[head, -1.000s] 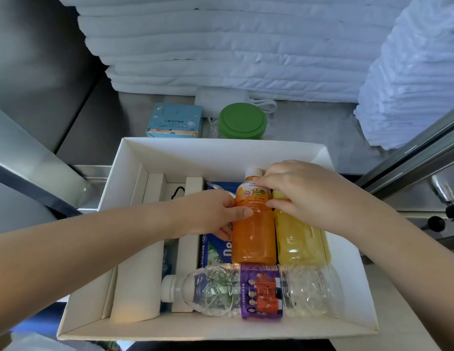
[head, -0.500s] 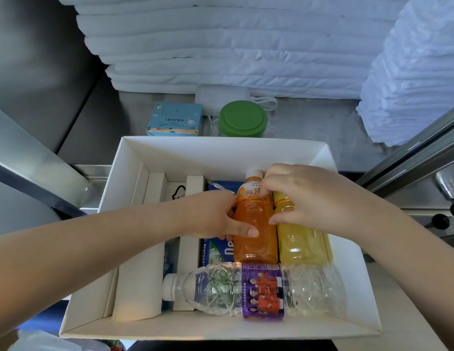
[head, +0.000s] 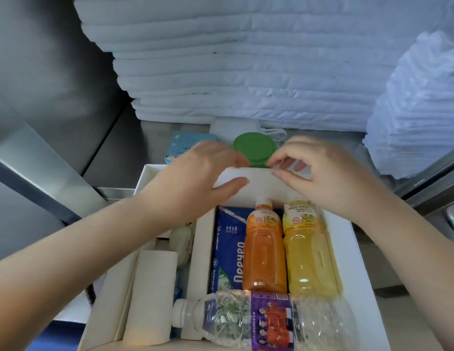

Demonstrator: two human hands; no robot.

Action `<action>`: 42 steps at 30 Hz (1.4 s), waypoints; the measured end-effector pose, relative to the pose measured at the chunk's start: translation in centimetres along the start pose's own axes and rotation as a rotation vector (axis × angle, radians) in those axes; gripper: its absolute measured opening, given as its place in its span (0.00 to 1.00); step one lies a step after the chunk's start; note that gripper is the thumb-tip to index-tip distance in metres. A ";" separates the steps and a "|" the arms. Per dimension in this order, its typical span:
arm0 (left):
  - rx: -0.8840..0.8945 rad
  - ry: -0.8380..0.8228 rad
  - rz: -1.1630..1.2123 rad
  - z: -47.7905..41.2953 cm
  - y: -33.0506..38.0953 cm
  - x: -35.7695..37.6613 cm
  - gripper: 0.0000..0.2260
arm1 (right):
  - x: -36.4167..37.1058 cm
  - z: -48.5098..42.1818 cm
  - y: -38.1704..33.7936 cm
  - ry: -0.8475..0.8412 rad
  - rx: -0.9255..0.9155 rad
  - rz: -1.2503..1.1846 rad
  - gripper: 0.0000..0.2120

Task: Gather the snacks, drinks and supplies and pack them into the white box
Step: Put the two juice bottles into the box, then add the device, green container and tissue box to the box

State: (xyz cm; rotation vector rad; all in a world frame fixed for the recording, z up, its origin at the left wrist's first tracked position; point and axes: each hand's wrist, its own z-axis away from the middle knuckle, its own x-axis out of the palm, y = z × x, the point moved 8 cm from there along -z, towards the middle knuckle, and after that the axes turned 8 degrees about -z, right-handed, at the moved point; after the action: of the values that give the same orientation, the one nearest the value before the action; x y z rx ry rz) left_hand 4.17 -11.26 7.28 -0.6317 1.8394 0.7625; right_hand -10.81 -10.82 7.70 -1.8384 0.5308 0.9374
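Stacked white padded sheets (head: 246,59) are filling the back of a stainless-steel bench (head: 167,127), where a person is reaching over an open white box (head: 354,262). Both hands are hovering above the box's far wall, close to a green-lidded container (head: 253,148) standing behind it beside a light-blue carton (head: 186,144). The left hand (head: 208,171) is showing a loose, open grip, fingers nearly straight and thumb apart, with nothing in it. The right hand (head: 322,173) is curling its fingers toward the thumb; blur is hiding whether that grip has hold of anything. Inside the box, an orange juice bottle (head: 262,249) and a yellow juice bottle (head: 309,254) are lying side by side, caps toward the far wall, with a blue packet (head: 228,249) against the orange one's left side. A purple-labelled water bottle (head: 259,323) is lying crosswise along the near wall, and a white paper roll (head: 151,295) is resting in the left compartment.
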 end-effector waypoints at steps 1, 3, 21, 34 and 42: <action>0.019 0.090 -0.100 -0.2 -0.6 -1.1 0.15 | -0.2 -0.8 0.2 0.022 0.006 -0.009 0.07; -0.040 0.136 -0.244 -0.7 -2.6 -1.6 0.15 | -0.3 -2.6 0.7 0.040 0.017 -0.005 0.07; -0.443 -0.142 -0.097 -0.9 -10.9 3.5 0.20 | 5.3 -8.6 6.5 -0.340 0.202 0.374 0.19; -0.459 -0.409 -0.071 -1.4 -10.8 5.0 0.19 | 6.0 -11.5 6.6 -0.358 0.196 0.397 0.32; -0.472 -0.423 -0.081 -1.3 -11.1 5.3 0.19 | 7.9 -11.0 7.6 -0.557 0.264 0.442 0.31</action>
State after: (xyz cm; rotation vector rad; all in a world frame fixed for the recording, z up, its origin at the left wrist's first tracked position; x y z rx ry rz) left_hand 9.48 -20.00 0.32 -0.7683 1.2461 1.1899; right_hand -7.26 -23.64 -0.27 -1.1665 0.6789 1.5303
